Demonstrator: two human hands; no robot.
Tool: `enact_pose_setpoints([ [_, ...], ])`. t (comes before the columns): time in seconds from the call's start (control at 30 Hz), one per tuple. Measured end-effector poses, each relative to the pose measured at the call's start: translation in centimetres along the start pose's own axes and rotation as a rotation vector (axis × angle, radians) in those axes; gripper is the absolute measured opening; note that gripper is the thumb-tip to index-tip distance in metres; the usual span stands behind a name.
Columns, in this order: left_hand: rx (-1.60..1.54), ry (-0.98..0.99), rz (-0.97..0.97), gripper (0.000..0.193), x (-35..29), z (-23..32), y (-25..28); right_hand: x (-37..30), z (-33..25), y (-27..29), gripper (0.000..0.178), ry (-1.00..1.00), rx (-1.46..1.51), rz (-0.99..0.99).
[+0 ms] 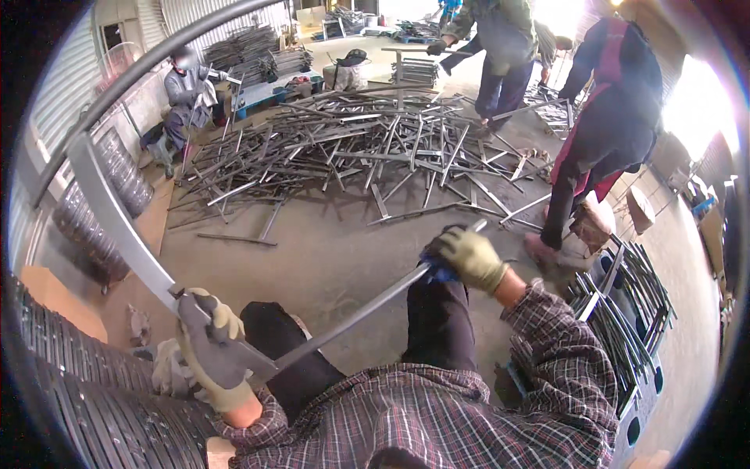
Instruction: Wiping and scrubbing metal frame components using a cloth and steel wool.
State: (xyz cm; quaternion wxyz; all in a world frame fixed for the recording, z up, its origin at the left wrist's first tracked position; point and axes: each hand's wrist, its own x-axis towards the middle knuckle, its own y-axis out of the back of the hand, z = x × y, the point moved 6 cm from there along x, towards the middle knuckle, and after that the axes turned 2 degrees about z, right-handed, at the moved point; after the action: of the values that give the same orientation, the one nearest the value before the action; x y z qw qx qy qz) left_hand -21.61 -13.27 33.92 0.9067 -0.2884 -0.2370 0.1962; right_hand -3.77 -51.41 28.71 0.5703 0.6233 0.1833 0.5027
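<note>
Left hand (212,344) wrapped on metal frame (351,316) near its corner; right hand (470,259) closed round its bar with blue cloth (442,273). Looks mid-piece; finished portion unclear. Loose pile (375,148) beyond hands probably left.

pretty sure this is a metal workshop or small factory floor. there's a huge tangled heap of metal bars (312,148) sprawled over a concrete-looking floor (344,262), neater stacks (242,55) toward the back, and a corrugated wall (66,82). coworkers (613,117) are around too, plus the left hand (211,348) and right hand (474,262) are in work gloves.
</note>
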Motion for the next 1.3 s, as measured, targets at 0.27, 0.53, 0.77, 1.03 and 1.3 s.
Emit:
enact_pose_setpoints([
  [0.27,0.020,-0.085,-0.077,0.031,0.0,2.7,0.7,-1.8,13.8,2.9,0.036,-0.409,-0.260,0.075],
  [0.53,0.067,-0.160,0.083,0.035,0.8,1.5,-1.4,4.1,2.5,3.4,0.029,-0.482,0.701,0.436],
  [0.77,0.218,-0.059,0.202,0.030,0.2,-1.4,-5.0,10.9,-17.8,-3.1,0.039,0.377,0.336,0.087],
  [1.03,-0.044,-0.078,-0.115,0.036,-0.4,1.5,1.5,5.7,6.0,-1.9,0.035,0.131,-0.176,0.096],
  [1.3,-0.216,-0.036,-0.056,0.033,1.0,1.2,0.7,5.6,11.9,0.0,0.038,-0.201,-0.214,0.219],
])
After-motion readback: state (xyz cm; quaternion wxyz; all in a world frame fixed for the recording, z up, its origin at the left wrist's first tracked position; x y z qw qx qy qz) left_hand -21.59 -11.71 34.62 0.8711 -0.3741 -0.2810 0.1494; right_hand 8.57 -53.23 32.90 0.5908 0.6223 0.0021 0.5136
